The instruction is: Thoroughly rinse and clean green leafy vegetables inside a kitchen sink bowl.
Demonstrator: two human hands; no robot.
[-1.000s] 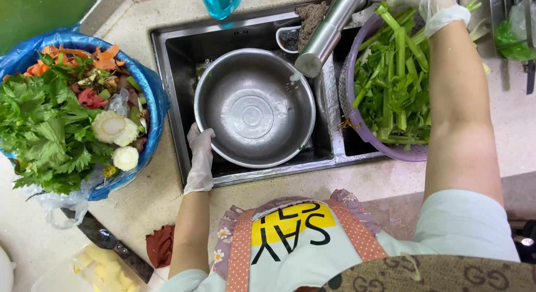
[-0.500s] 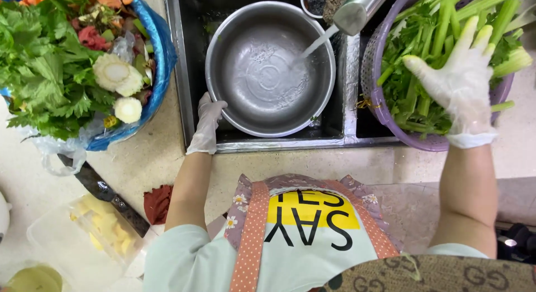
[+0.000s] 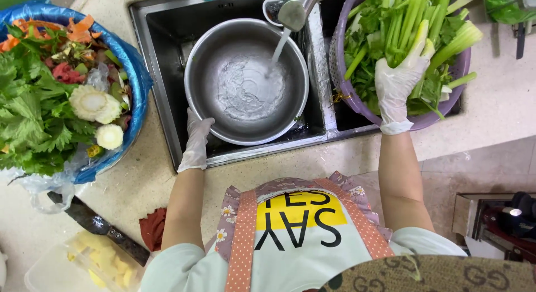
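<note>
At the sink | left hand (image 3: 196, 140) curled on the rim of steel bowl (image 3: 246, 81), which sits in the basin under the running tap (image 3: 295, 8) | right hand (image 3: 400, 79) spread flat on celery (image 3: 410, 32) in purple colander (image 3: 357, 102) | risk: bowl tips or splashes if rim grip slips.

A round stainless-steel bowl (image 3: 245, 82) is sitting upright in the sink, catching water; green celery stalks (image 3: 407, 29) are lying heaped in a purple basket.

A speckled beige stone tabletop (image 3: 502, 107) is seen, with a dark steel sink (image 3: 162, 57) set into it. Pale floor tiles (image 3: 474, 174) are shown below, evenly lit.
</note>
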